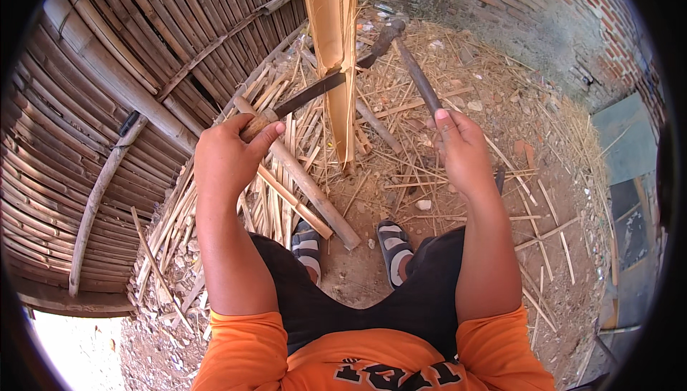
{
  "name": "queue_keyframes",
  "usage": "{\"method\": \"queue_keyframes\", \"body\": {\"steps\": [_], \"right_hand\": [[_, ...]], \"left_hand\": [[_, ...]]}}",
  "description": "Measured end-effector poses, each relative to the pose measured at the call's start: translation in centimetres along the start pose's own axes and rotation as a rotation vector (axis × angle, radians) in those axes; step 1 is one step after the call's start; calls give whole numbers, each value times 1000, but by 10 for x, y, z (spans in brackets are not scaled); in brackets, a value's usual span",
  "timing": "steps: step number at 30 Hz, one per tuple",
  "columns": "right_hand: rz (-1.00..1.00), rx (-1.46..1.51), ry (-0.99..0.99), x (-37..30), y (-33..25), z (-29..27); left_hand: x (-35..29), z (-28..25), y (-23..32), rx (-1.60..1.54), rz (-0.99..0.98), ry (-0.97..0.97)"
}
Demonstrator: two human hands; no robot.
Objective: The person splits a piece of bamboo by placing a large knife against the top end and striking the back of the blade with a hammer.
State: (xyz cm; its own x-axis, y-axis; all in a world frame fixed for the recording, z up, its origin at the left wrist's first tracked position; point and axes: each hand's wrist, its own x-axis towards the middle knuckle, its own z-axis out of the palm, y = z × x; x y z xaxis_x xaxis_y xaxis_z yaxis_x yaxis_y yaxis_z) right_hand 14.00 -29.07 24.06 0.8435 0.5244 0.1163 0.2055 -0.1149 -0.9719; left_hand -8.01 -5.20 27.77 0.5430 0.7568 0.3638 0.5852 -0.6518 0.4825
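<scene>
The upright split bamboo pole (pixel 336 47) stands ahead of both fists, its foot on the dirt among the offcuts, its pale hollow face turned toward me. The knife blade (pixel 315 90) lies across that pole, bitten into its edge, running up and away from my left hand (pixel 227 156), which is wrapped fully round the knife's wooden handle (pixel 256 125), thumb laid over the top. My right hand (pixel 465 151) is closed round the shaft of the hammer (pixel 418 80), whose head (pixel 383 37) hangs beyond the pole, over the far end of the blade. As I judge it, the step in hand is driving the blade down the grain. To do it well I would keep the blade level and square across the pole, hold the left wrist firm so the edge does not wander off centre, and land the hammer flat on the blade's back past the pole, well clear of the left knuckles. Below the grips, bamboo strips (pixel 279 198) litter the ground by my sandals (pixel 392 248); a woven bamboo wall (pixel 107 105) stands left of the knife hand
</scene>
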Motion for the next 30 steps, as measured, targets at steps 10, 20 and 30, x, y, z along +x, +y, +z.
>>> {"method": "queue_keyframes", "body": {"steps": [10, 20, 30], "right_hand": [[124, -119, -102, -1, 4, -2], [-149, -407, 38, 4, -23, 3], [-268, -263, 155, -19, -28, -22]], "left_hand": [[3, -1, 0, 13, -33, -27], [0, -4, 6, -6, -52, -82], [-4, -4, 20, 182, 64, -165]]}}
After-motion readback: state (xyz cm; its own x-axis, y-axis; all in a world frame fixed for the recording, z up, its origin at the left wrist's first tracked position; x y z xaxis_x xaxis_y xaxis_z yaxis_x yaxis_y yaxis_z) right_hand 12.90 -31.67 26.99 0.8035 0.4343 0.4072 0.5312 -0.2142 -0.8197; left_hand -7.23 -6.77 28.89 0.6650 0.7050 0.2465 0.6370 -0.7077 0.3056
